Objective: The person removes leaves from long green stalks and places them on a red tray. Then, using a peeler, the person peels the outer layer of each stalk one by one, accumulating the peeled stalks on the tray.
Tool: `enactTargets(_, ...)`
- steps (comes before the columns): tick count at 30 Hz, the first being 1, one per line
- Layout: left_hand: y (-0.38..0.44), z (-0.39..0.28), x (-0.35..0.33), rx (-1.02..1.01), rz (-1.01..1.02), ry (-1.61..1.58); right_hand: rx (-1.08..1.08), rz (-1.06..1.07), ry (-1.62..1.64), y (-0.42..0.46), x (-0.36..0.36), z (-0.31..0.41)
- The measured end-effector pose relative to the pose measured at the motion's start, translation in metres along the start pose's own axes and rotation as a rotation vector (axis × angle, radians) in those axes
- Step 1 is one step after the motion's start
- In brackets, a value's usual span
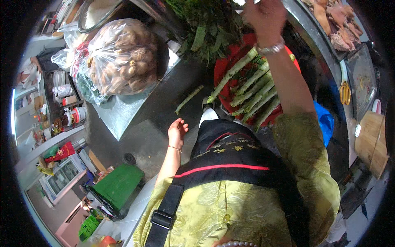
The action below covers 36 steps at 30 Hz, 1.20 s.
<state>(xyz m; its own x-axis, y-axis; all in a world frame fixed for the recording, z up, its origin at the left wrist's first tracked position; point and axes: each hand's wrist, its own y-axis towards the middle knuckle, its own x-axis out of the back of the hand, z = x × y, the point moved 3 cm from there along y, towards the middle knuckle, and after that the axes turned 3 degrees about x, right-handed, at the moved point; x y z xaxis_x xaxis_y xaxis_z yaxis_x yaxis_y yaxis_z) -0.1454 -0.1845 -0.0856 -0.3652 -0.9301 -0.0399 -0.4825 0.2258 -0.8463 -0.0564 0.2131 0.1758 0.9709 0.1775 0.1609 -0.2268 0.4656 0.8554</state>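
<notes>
My left hand (pixel 178 131) hangs over the floor with its fingers loosely curled and nothing in it. Near the top edge, my right hand (pixel 266 18) is blurred beside something white; whether it grips this is unclear. Below that hand, peeled green vegetable stalks (pixel 256 89) lie side by side in a red basin (pixel 222 74), partly covered by my right forearm. A heap of long leafy greens (pixel 209 31) is to the left of my right hand. One thin stalk (pixel 189 99) rests on the dark floor between the basin and a metal table.
A clear plastic bag of brown, rounded items (pixel 123 58) sits on a metal table (pixel 118 114) at left. Yellow-handled scissors (pixel 344 92), a wooden cutting board (pixel 370 139) and pieces of meat (pixel 342 31) are on the right. A green-lidded bin (pixel 118 185) stands at lower left.
</notes>
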Motion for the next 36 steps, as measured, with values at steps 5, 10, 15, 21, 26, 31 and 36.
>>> enactTargets(5, 0.043, 0.037, -0.010, 0.119, 0.002, 0.171, -0.538, -0.516, 0.112, -0.156, 0.132, -0.041)
enactTargets(10, 0.128, 0.067, 0.008, -0.126, 0.115, 1.017, -1.131, -0.741, -0.419, -0.395, 0.249, 0.072)
enactTargets(15, 0.291, 0.115, 0.067, -0.206, 0.568, 2.205, -1.229, 0.146, -1.275, -0.596, 0.206, 0.223)
enactTargets(21, 0.421, 0.144, 0.048, -0.351, 0.355, 2.190, -1.713, -1.264, -0.374, -0.754, 0.155, 0.226)
enactTargets(26, 0.480, 0.206, 0.045, -0.362, 0.358, 2.353, -2.049, -1.127, -0.841, -0.797, 0.205, 0.281)
enactTargets(31, 0.523, 0.244, 0.077, -0.396, 0.258, 2.311, -2.165, -0.920, -0.795, -0.891, 0.213, 0.314)
enactTargets(36, 0.532, 0.275, 0.089, -0.396, 0.242, 2.218, -2.084, -0.748, -0.815, -0.916, 0.213, 0.292)
